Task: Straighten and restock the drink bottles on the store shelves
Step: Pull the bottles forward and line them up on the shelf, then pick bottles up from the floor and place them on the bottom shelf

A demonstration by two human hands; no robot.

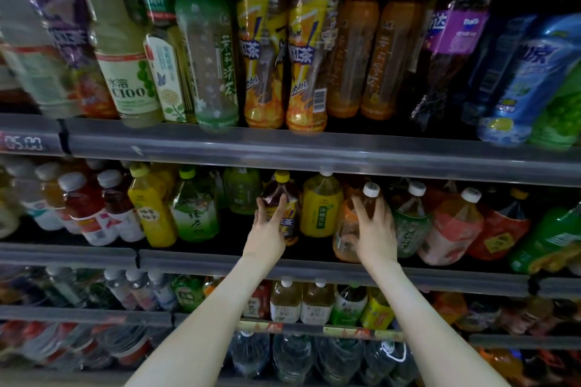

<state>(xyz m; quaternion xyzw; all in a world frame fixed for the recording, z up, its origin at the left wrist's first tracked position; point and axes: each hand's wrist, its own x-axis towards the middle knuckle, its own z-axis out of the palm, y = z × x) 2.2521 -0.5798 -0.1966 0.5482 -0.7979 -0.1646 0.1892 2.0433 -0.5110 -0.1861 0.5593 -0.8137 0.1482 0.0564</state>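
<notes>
Middle shelf [195, 258], centre: dark tea bottle [278, 190], yellow cap, standing at the front. Gripped round the shoulder by left hand [267, 229], thumb on one side, fingers on the other. Just beside it to the right: yellow bottle [320, 207], untouched, between the two hands. Next along: orange bottle [344, 223], white cap, gripped by right hand [375, 229]; fingers spread over the shoulder, thumb low on the body. Both forearms bare, reaching up from below.

Same shelf, left: green tea bottle [196, 214], then red drinks [85, 201] with white caps. Right of the orange bottle: green-labelled bottle [410, 229] touching the right hand.

Upper shelf [314, 151]: row of tall bottles, two yellow-capped iced teas [309, 41] at centre. Price tag [22, 143] reading 05.00 on the rail, far left.

Lower shelves: smaller bottles, too blurred to tell apart.
</notes>
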